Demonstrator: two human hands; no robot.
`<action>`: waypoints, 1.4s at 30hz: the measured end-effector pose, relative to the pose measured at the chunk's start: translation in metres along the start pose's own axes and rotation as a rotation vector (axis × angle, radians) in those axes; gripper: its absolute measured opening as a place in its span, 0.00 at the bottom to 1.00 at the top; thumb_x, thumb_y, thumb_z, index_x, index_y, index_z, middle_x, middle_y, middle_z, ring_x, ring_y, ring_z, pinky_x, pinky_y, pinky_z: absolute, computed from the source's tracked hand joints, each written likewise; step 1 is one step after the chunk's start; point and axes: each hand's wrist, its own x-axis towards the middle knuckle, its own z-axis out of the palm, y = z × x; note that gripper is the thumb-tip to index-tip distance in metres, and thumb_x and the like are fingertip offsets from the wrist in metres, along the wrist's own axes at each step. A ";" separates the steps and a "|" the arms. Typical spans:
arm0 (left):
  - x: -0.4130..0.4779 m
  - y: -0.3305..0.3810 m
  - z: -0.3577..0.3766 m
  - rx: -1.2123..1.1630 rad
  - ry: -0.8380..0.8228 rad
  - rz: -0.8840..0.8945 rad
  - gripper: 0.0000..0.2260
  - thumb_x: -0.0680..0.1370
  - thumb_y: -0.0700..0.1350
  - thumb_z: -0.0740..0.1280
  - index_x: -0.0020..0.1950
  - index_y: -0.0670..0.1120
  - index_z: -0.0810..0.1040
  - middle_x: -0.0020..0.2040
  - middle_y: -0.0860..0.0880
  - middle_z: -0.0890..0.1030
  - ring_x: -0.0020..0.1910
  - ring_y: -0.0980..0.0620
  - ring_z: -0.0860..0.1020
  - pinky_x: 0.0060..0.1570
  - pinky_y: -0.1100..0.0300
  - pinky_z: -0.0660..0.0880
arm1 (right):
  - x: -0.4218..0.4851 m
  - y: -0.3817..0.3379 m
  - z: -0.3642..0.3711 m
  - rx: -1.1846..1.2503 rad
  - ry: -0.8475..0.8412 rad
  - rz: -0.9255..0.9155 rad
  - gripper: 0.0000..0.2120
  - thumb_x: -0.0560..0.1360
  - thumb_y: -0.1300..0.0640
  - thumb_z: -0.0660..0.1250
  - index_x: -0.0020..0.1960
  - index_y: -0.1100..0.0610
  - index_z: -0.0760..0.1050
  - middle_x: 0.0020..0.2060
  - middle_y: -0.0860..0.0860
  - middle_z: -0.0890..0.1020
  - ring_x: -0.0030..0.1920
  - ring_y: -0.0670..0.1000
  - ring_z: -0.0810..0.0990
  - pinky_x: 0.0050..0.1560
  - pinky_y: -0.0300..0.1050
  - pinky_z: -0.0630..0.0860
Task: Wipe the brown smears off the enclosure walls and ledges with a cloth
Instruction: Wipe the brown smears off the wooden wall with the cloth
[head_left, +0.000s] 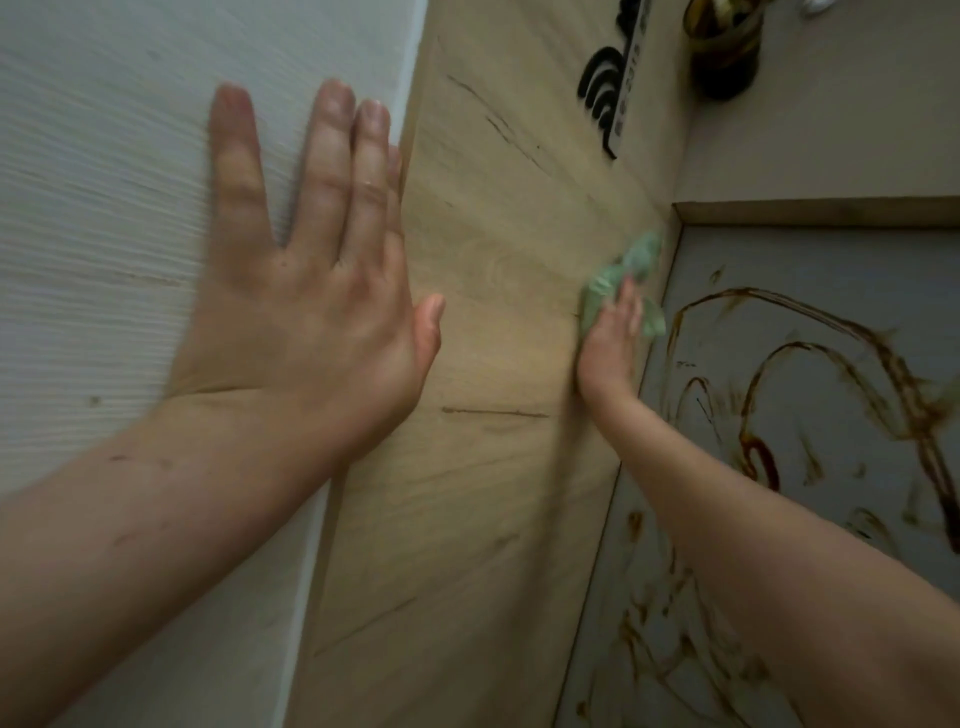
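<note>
Left hand splayed on ribbed white panel; right hand, straight-fingered, presses crumpled green cloth.

1. The white panel on the left looks like painted or laminated board, matt, with fine ridged grain running across it.
2. The wooden wall is pale oak in look, smooth and faintly satin, with thin dark grain lines.
3. The cloth is soft pale-green fabric, crumpled and matt.
4. The grey panel looks smooth and flat, with a slight sheen.
5. The brown smears are glossy where thickest, thin and streaky elsewhere.
6. The ledge is plain beige board, matt and smooth.
7. The jar is dark amber glass, shiny.
</note>
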 end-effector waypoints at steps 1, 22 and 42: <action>-0.001 0.000 0.001 -0.005 0.007 -0.001 0.37 0.84 0.59 0.39 0.80 0.29 0.43 0.82 0.31 0.41 0.81 0.31 0.38 0.72 0.25 0.40 | 0.009 0.023 -0.004 0.066 0.020 0.236 0.28 0.86 0.44 0.40 0.85 0.49 0.49 0.84 0.49 0.49 0.84 0.56 0.45 0.82 0.62 0.45; -0.003 0.000 -0.004 0.119 -0.001 0.007 0.36 0.84 0.57 0.39 0.81 0.30 0.50 0.82 0.32 0.47 0.82 0.32 0.44 0.75 0.27 0.43 | -0.042 -0.110 0.011 -0.021 -0.042 0.075 0.26 0.88 0.47 0.41 0.85 0.45 0.41 0.84 0.48 0.44 0.83 0.55 0.42 0.80 0.56 0.38; -0.368 0.120 0.005 -0.625 -0.123 -0.604 0.36 0.73 0.43 0.65 0.80 0.36 0.63 0.83 0.40 0.58 0.83 0.41 0.54 0.79 0.38 0.55 | -0.297 -0.091 0.020 -0.029 -0.420 0.495 0.33 0.83 0.37 0.45 0.84 0.51 0.53 0.81 0.55 0.60 0.79 0.62 0.62 0.78 0.66 0.60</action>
